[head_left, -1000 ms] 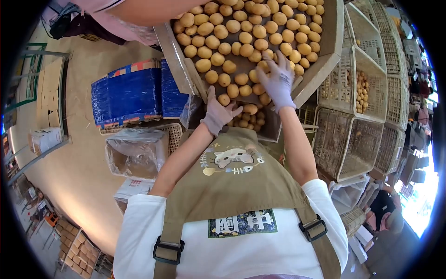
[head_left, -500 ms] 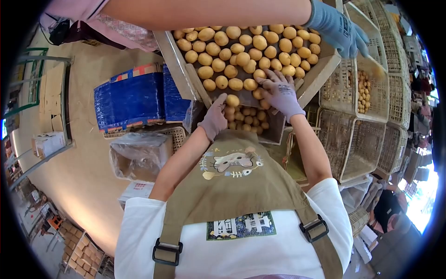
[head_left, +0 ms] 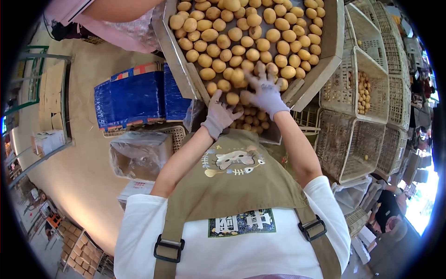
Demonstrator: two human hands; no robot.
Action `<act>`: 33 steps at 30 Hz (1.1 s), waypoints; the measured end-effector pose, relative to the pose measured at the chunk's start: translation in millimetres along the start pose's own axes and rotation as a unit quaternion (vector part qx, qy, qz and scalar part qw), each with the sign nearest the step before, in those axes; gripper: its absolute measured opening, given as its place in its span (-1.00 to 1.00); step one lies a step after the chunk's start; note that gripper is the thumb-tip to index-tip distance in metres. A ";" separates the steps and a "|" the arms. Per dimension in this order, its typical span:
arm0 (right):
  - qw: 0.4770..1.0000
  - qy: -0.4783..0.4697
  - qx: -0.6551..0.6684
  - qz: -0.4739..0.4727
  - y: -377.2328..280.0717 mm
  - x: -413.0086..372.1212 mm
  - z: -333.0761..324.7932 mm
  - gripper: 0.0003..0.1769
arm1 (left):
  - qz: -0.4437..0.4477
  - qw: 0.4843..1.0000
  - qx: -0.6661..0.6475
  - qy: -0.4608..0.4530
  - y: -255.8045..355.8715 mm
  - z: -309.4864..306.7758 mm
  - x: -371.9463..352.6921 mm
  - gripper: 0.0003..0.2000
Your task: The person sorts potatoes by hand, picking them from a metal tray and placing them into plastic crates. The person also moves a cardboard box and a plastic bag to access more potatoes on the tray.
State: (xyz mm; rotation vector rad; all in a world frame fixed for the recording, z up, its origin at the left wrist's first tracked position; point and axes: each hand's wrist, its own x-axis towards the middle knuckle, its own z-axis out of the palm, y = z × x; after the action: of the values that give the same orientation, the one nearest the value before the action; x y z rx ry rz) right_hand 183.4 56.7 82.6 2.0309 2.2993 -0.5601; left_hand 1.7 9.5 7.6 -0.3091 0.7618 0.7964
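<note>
Many round, yellow-brown fruits [head_left: 235, 34] lie spread over a wood-edged sorting tray [head_left: 320, 76] in front of me. My right hand [head_left: 267, 93], in a pale lilac glove, rests on the fruits at the tray's narrow near end, fingers spread. Lower and to the left, my left hand [head_left: 220, 116], gloved alike, has its thumb and fingers apart beside a single fruit [head_left: 232, 98] at the tray's mouth. Below both hands, more fruits [head_left: 252, 122] fill part of a bin [head_left: 273, 136] close to my apron. My left fingertips partly cover that pile.
Plastic crates [head_left: 346, 144] stand in rows at the right, one holding some fruits [head_left: 364, 93]. At the left are a blue-wrapped box [head_left: 130, 102] and a plastic-lined carton [head_left: 139, 156]. Another person's arm [head_left: 121, 7] shows at the upper left.
My right hand has shifted left and its fingers have spread. My left hand has turned inward, away from the fruit near its thumb. The other person's blue-gloved hand has left the view.
</note>
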 end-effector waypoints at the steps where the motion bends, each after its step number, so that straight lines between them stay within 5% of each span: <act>1: 0.998 -0.055 -0.034 -0.028 1.7 -7.6 -0.8 -0.25 | -0.006 0.998 -0.014 -0.063 4.4 -4.7 -1.1 -0.12; 2: 0.994 -0.089 -0.049 -0.049 1.3 -15.0 -4.1 -0.25 | -0.018 0.994 -0.101 -0.047 4.0 -6.5 2.2 -0.09; 4: 0.987 -0.155 -0.004 -0.043 4.9 -26.3 -0.7 -0.26 | -0.009 0.994 -0.064 0.083 7.0 34.1 -20.4 -0.07; 21: 0.990 -0.098 -0.064 -0.084 3.9 -39.7 2.7 -0.24 | -0.027 0.998 -0.048 0.025 5.7 21.1 -13.4 -0.12; 23: 0.991 -0.033 0.110 -0.069 29.5 -23.4 8.2 -0.41 | -0.037 0.999 -0.008 0.020 9.1 20.3 -17.9 -0.16; 25: 0.968 0.190 0.164 -0.022 23.4 -11.8 -14.2 -0.58 | -0.021 0.995 0.074 0.061 7.3 26.8 -24.7 -0.23; 26: 0.950 0.305 -0.061 -0.033 15.4 -11.6 -30.3 -0.61 | -0.003 0.995 0.102 0.018 3.0 9.0 -12.3 -0.25; 28: 0.961 0.199 -0.160 -0.103 29.8 -10.7 -25.1 -0.58 | 0.032 0.984 0.164 -0.067 0.1 -19.3 3.7 -0.27; 29: 0.996 0.051 -0.062 -0.041 41.1 6.2 -32.5 -0.51 | 0.020 0.994 0.102 0.019 -1.6 -10.8 -0.6 -0.25; 30: 0.994 -0.099 0.038 0.020 48.1 21.0 -45.7 -0.44 | -0.003 0.998 0.064 0.007 3.9 -4.2 -3.8 -0.23; 31: 0.979 0.134 0.134 0.068 49.3 17.1 -38.5 -0.40 | -0.026 0.999 0.023 -0.002 8.5 -1.5 -7.4 -0.22; 33: 0.981 0.158 0.014 0.110 41.6 27.3 -25.6 -0.30 | -0.030 0.999 0.014 -0.043 6.4 1.0 -10.1 -0.10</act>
State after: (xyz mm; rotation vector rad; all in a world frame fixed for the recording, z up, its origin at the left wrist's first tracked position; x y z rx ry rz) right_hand 224.9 93.6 89.3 2.5043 2.1797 -0.2756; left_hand -7.2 9.0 15.7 -0.2699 0.6800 0.7380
